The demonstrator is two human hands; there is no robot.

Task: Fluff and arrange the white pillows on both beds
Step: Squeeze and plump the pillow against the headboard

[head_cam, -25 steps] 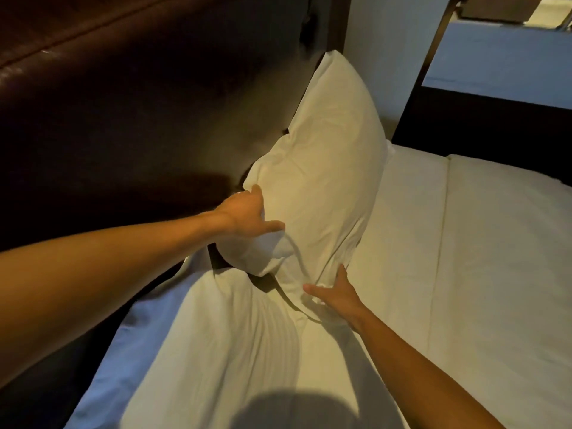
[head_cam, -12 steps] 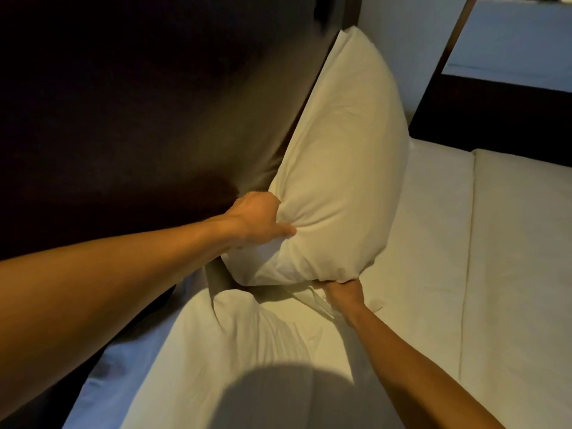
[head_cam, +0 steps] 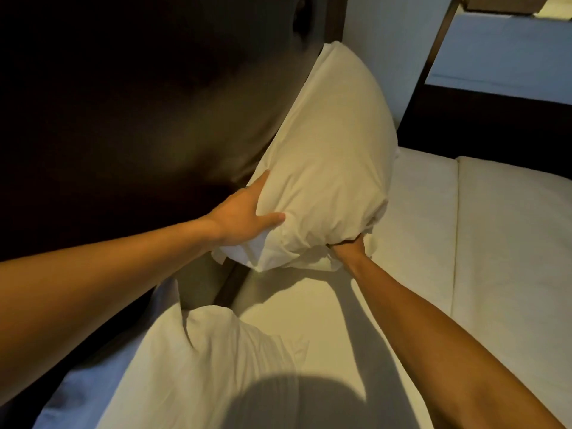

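Note:
A plump white pillow (head_cam: 328, 156) stands tilted on end against the dark headboard (head_cam: 139, 113), its lower end lifted off the white sheet (head_cam: 418, 243). My left hand (head_cam: 244, 216) grips its lower left side, thumb pressed into the fabric. My right hand (head_cam: 348, 250) clutches the bunched lower right corner from underneath, fingers mostly hidden by the pillowcase. A second white pillow (head_cam: 201, 376) lies flat in front of me, near the bottom of the view, partly under my head's shadow.
A dark wooden bed frame edge (head_cam: 483, 128) runs behind the mattress at right, with a pale wall (head_cam: 390, 41) and a dark post above it. A folded duvet edge (head_cam: 458, 230) crosses the bed at right.
The pillow rose off the mattress and now stands higher against the headboard. My right hand went from lying flat on the sheet to gripping the pillow's lower corner; my left hand shifted its grip.

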